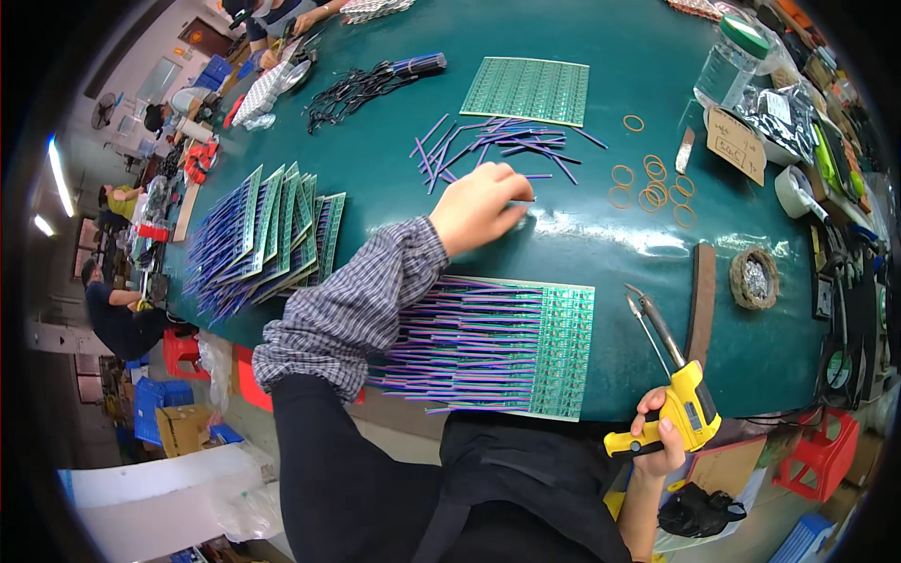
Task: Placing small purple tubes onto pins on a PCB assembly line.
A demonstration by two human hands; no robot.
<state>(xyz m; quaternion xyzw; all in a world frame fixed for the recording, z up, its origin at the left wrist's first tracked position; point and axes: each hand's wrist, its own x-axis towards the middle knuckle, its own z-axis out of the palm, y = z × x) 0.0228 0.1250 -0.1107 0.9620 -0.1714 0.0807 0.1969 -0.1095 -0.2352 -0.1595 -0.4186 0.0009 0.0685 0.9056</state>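
Note:
My left hand point(481, 208), in a checked sleeve, reaches over the green mat beside a loose pile of short purple-and-blue wires point(507, 134). Its thumb and forefinger are closed, and a small dark end, apparently of a wire, shows at their tips. Under that forearm lies a green circuit board panel point(567, 352) with rows of wires spreading to the left from it. At the table's front edge, my right hand point(664, 441) grips a yellow soldering gun point(691, 409). Its metal tip and thin feed tube point up and left, apart from the panel.
Wired panels point(272, 235) are stacked at the left. A bare panel point(527, 91) and a bundle of black cables point(375, 86) lie farther back. Several rubber bands point(654, 194), a brown bar point(700, 300), a round tin point(754, 279) and a clear jar point(727, 66) occupy the right.

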